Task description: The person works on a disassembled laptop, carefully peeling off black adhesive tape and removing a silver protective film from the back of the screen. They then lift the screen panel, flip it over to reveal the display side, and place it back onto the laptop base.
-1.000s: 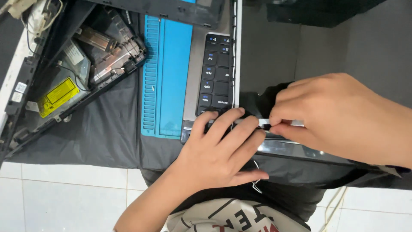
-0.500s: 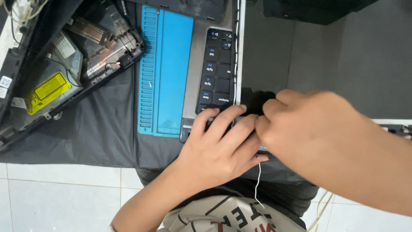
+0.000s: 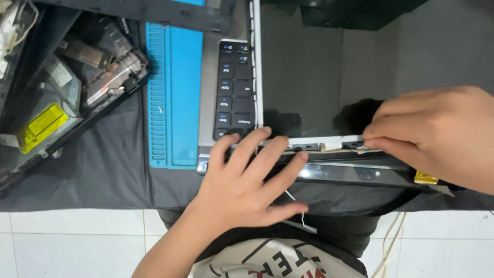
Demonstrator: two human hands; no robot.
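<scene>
An opened laptop lies on a dark cloth, its black keyboard point(image 3: 234, 90) facing up and a dark screen panel point(image 3: 309, 77) lying over it. My left hand point(image 3: 247, 177) rests flat with spread fingers on the laptop's near edge, fingertips touching the lowest keys. My right hand point(image 3: 437, 134) pinches the pale near edge strip of the screen panel point(image 3: 329, 140) between thumb and fingers at the right. A thin white wire point(image 3: 296, 203) trails below my left hand.
A blue ribbed work mat point(image 3: 175, 92) lies left of the laptop. Further left sits an opened black laptop chassis point(image 3: 67, 98) with a yellow-labelled part point(image 3: 43, 126). A white tiled floor point(image 3: 77, 242) shows below the cloth; pale cables point(image 3: 388, 242) hang at right.
My right hand slid to the right along the panel's near edge, away from my left hand. My left hand stayed pressed on the laptop. The view shifted closer.
</scene>
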